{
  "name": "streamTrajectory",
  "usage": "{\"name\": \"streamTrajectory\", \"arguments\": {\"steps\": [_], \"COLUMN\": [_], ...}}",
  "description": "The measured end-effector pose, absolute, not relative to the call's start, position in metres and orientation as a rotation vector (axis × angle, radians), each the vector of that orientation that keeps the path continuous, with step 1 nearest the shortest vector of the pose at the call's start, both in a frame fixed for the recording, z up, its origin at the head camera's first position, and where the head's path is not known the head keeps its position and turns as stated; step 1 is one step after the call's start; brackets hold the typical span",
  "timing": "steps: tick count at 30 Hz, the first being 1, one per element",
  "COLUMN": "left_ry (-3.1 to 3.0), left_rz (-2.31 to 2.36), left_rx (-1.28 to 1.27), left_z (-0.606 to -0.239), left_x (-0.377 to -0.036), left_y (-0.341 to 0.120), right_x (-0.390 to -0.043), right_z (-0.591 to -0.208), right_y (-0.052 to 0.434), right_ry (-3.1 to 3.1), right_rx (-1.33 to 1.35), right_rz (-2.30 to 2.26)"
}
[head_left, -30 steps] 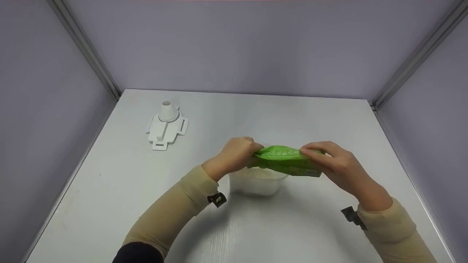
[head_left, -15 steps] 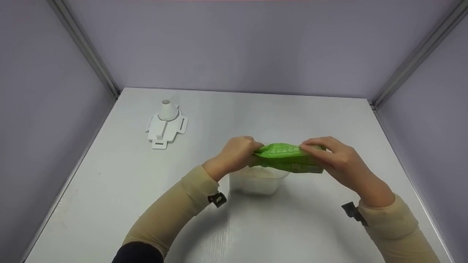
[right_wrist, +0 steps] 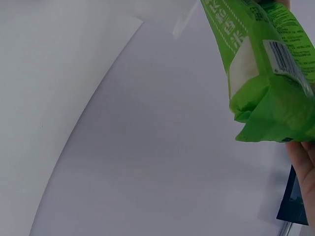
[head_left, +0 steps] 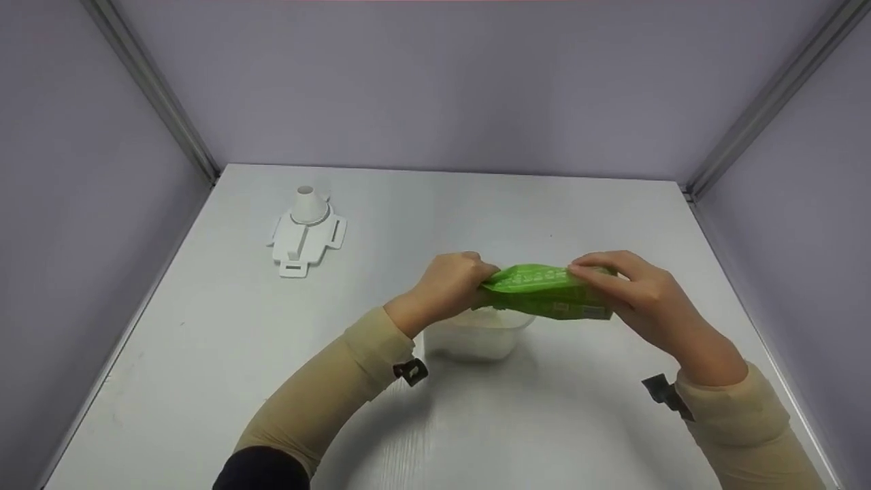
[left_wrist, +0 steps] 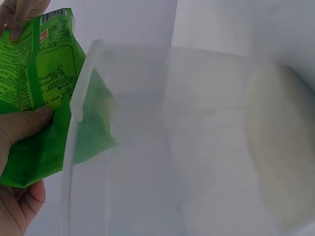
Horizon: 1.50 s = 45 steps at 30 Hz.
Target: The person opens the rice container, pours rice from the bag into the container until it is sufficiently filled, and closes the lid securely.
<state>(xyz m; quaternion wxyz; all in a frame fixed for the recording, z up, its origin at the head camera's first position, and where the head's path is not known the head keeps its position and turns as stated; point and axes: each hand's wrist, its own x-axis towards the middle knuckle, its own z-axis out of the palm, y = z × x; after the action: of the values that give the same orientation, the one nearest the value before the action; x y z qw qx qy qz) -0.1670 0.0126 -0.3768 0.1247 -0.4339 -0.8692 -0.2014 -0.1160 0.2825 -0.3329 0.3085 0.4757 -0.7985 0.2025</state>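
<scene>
A green printed plastic bag (head_left: 544,292) lies nearly level in the air over a translucent plastic container (head_left: 476,344). My left hand (head_left: 452,286) grips the bag's left end above the container. At the other end, my right hand (head_left: 639,292) holds the bag between fingers and thumb. The left wrist view has the left thumb pressed on the bag (left_wrist: 54,83), one corner showing through the container wall. A mound of pale loose contents (left_wrist: 280,142) sits in the container. In the right wrist view, the bag's folded end and barcode (right_wrist: 283,59) face the camera.
Toward the back left of the white table (head_left: 224,354) stands a white plastic fixture (head_left: 299,238) with a cone on top and slotted tabs. Grey panels (head_left: 435,82) enclose the table at the back and on both sides.
The bag's right end and the right hand have risen slightly. Both hands and the bag have shifted a little rightward over the container, while the head view has moved slightly.
</scene>
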Motion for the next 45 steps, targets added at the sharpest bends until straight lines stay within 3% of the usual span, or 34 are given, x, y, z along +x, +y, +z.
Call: {"name": "streamTrajectory", "arguments": {"steps": [26,45], "left_ry": [-2.591,-2.577], "left_rz": [-0.372,-0.538], "left_rx": [-1.217,-1.164], "left_z": [-0.372,-0.381], "left_x": [-0.169,-0.174], "left_y": [0.023,0.023], "right_x": [-0.118,-0.123], "right_z": [-0.328,-0.331], "right_y": [0.287,0.284], "right_ry": [-2.111,-2.099], "right_rx": [1.208,1.198], "right_rz": [0.558,0.524]}}
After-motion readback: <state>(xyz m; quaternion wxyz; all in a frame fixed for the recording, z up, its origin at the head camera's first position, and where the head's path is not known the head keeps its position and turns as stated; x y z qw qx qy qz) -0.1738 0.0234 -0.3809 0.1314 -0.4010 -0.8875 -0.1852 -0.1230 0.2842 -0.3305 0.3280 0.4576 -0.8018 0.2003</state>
